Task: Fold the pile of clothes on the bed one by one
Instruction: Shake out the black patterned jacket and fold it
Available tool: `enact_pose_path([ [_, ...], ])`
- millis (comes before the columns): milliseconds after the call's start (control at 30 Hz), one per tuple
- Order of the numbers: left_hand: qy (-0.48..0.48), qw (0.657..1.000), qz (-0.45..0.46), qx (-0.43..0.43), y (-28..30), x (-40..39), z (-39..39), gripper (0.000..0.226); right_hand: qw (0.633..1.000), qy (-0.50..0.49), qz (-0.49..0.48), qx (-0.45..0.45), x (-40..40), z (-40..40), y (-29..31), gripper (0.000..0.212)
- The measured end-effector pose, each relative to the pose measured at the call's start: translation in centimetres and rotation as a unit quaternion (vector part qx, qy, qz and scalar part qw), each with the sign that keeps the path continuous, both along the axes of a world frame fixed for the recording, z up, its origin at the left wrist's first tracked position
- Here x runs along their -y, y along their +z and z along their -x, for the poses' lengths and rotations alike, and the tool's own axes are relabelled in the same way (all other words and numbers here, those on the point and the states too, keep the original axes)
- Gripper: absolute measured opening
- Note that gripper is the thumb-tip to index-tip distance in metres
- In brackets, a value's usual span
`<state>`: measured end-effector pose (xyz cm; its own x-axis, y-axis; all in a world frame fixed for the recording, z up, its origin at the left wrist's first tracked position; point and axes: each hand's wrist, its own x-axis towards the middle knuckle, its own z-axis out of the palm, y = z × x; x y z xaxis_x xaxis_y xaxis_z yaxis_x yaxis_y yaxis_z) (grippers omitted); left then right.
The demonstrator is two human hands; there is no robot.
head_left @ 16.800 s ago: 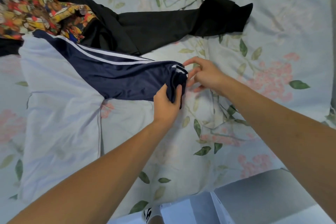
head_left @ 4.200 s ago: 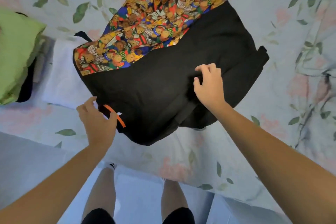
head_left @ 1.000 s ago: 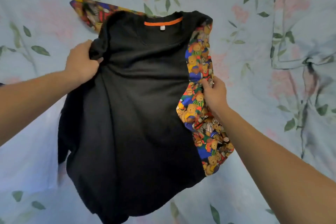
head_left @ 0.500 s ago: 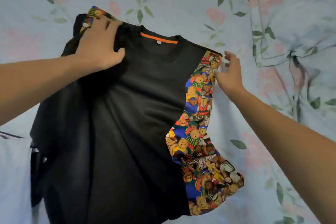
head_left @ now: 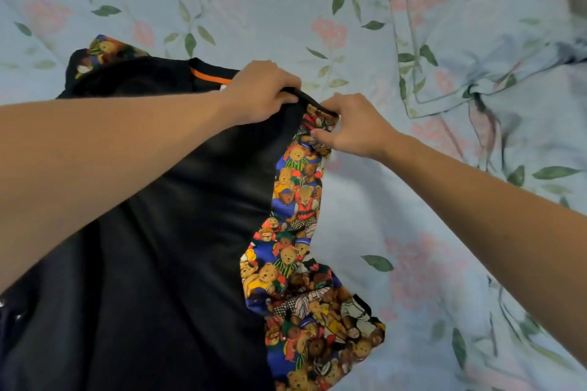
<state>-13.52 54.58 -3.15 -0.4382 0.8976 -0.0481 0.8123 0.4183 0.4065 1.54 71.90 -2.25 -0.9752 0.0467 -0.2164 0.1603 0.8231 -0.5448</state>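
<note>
A black shirt (head_left: pixel 165 263) with an orange neck band and teddy-bear print sleeves lies spread on the flowered bed sheet (head_left: pixel 413 232). One print sleeve (head_left: pixel 298 263) runs down its right side; the other peeks out at the top left. My left hand (head_left: pixel 260 92) crosses over the shirt and pinches the black shoulder edge at the upper right. My right hand (head_left: pixel 352 127) grips the top of the print sleeve right beside it, the two hands nearly touching.
A rumpled piece of the same flowered bedding (head_left: pixel 482 51) lies bunched at the upper right. Bare sheet stretches to the right of the shirt and above it. The shirt's lower part runs off the bottom of the view.
My left hand has moved from the shirt's left shoulder across the collar to the right shoulder and closed on its edge. My right hand has closed on the top of the print sleeve.
</note>
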Motion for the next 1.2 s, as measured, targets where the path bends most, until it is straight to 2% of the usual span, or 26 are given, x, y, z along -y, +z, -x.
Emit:
enact_pose_path([
  [100, -0.006, 1.000, 0.008, -0.009, 1.2, 0.8, 0.7, 0.013, 0.996, 0.062, -0.052, 0.049, -1.8, -0.2, 1.8, 0.033],
  [200, 0.001, 0.998, 0.033, 0.062, 2.7, 0.7, 1.0, 0.015, 0.984, 0.075, -0.118, 0.113, -3.0, 0.5, 2.9, 0.031],
  [267, 0.013, 0.991, 0.048, 0.122, 3.7, 0.3, 1.1, 0.017, 0.974, 0.105, -0.163, 0.116, -3.1, 1.0, 3.7, 0.034],
  [367, 0.032, 0.982, 0.073, 0.172, 4.8, -0.2, 1.4, 0.015, 0.968, 0.152, -0.166, 0.113, -2.8, 1.1, 4.9, 0.047],
  [400, 0.035, 0.981, 0.079, 0.175, 5.0, -0.2, 1.6, 0.015, 0.967, 0.164, -0.157, 0.118, -2.9, 1.1, 5.0, 0.053],
  [500, 0.044, 0.981, 0.084, 0.169, 5.6, 0.6, 2.4, 0.016, 0.970, 0.160, -0.116, 0.145, -3.1, 0.6, 5.6, 0.040],
  [567, 0.051, 0.982, 0.089, 0.159, 5.7, 1.1, 2.9, 0.016, 0.970, 0.143, -0.102, 0.167, -3.3, 0.3, 5.8, 0.040],
  [700, 0.065, 0.984, 0.092, 0.139, 5.5, 1.5, 3.2, 0.016, 0.967, 0.151, -0.160, 0.125, -3.1, -1.2, 6.2, 0.063],
  [767, 0.065, 0.985, 0.089, 0.131, 5.3, 1.4, 2.9, 0.016, 0.971, 0.166, -0.142, 0.094, -2.8, -2.1, 6.3, 0.063],
  [833, 0.067, 0.986, 0.091, 0.124, 5.1, 1.3, 2.7, 0.016, 0.968, 0.194, -0.129, 0.095, -2.4, -2.7, 6.3, 0.043],
  [933, 0.084, 0.985, 0.105, 0.111, 4.7, 1.4, 2.7, 0.017, 0.973, 0.185, -0.102, 0.096, -2.0, -3.6, 6.7, 0.043],
  [1067, 0.109, 0.985, 0.109, 0.084, 4.1, 1.3, 2.1, 0.015, 0.994, 0.105, 0.000, 0.042, -1.9, -5.2, 8.3, 0.025],
  [1133, 0.114, 0.985, 0.109, 0.074, 4.1, 1.0, 1.5, 0.015, 0.997, 0.048, 0.038, 0.045, -2.5, -6.3, 8.7, 0.027],
  [1200, 0.125, 0.984, 0.108, 0.061, 4.2, 0.7, 1.1, 0.015, 0.993, 0.003, 0.072, 0.089, -3.6, -7.7, 8.7, 0.034],
])
